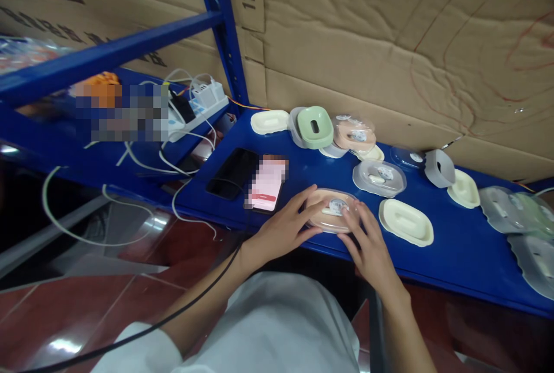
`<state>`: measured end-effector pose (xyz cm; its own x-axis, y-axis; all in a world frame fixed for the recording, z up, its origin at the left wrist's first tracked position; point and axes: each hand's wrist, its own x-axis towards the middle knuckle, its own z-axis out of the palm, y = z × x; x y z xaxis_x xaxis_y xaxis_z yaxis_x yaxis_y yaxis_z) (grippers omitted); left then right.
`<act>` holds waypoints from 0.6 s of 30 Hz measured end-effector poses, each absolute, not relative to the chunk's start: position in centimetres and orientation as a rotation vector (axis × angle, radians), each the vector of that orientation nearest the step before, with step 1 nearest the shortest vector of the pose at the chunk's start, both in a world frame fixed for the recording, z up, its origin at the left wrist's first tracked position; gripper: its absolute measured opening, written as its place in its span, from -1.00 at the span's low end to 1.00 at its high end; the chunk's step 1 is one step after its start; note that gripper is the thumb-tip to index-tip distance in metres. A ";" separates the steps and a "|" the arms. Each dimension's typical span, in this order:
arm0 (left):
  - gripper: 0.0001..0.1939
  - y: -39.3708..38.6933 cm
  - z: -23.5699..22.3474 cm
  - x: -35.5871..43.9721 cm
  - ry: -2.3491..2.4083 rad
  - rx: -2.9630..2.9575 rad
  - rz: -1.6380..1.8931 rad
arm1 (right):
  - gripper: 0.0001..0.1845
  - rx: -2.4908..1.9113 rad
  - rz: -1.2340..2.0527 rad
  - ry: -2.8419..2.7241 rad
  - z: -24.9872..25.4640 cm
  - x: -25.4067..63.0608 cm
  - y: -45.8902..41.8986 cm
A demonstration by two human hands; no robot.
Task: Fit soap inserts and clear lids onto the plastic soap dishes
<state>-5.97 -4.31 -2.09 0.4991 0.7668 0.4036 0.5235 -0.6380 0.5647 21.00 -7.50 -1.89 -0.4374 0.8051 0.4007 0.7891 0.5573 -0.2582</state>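
Observation:
A peach oval plastic box with a clear lid (332,211) lies near the front edge of the blue shelf (454,246). My left hand (288,224) rests on its left side, fingers spread over the lid. My right hand (366,240) presses on its right side, fingers stretched along the rim. Both hands hold this box between them.
Several more oval boxes and lids lie along the shelf: cream (405,222), green (315,126), peach (354,134), grey (380,178). Two phones (234,172) lie left of my hands. A power strip (197,108) with white cables sits farther left. Cardboard lines the back.

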 end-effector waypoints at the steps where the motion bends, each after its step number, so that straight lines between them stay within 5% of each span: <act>1: -0.32 -4.3 -2.1 -6.0 1.077 2.372 0.910 | -0.18 -1.287 0.013 -2.304 -1.8 21.4 -7.7; 7: -0.33 -4.4 -1.8 -5.9 1.087 2.346 0.888 | -0.40 -1.524 -0.203 -2.028 -2.8 27.1 -8.8; 18: -0.30 -3.5 -0.7 -4.2 1.147 2.390 0.832 | -0.60 -1.491 -0.013 -2.099 -2.8 30.2 -6.5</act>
<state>-4.21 -3.50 -0.75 0.4969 0.7933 0.3518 0.5808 -0.6052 0.5444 30.24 -6.50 -2.81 -0.2252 0.8677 0.4432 0.8732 0.3815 -0.3033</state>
